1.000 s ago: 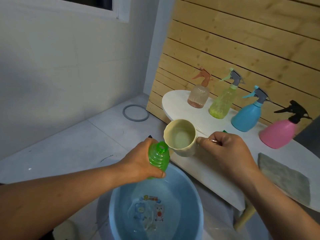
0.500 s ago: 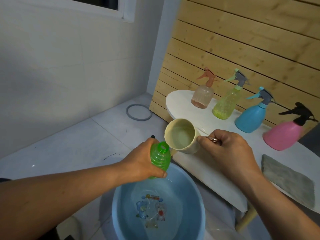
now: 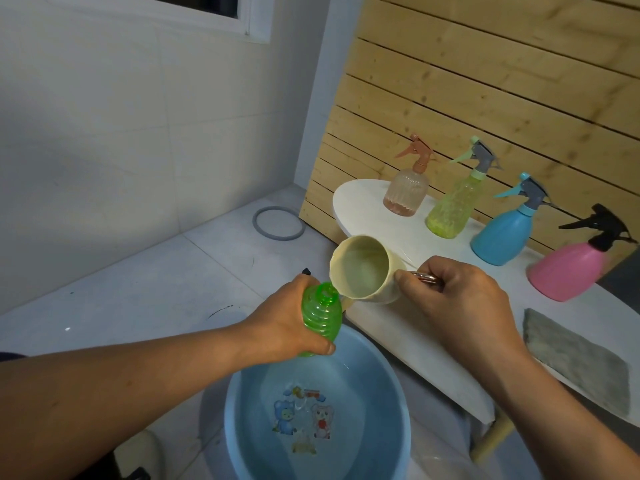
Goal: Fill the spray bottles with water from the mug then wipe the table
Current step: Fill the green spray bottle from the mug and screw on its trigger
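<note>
While mug (image 3: pixel 363 268) tips, green bottle (image 3: pixel 320 322) w/in left fingers (image 3: pixel 317 346), mouth at rim

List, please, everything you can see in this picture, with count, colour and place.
green bottle: 1, green, uncapped, held above the basin
mug: 1, cream, tilted toward the green bottle's mouth
spray bottles: 4, peach, yellow-green, blue, pink, along the table's back
cloth: 1, grey, right on the table
table: 1, white, by the wooden wall
basin: 1, blue, holding water, on the floor
ring: 1, grey, on the floor
left hand: grips the green bottle
right hand: holds the mug's handle
</note>
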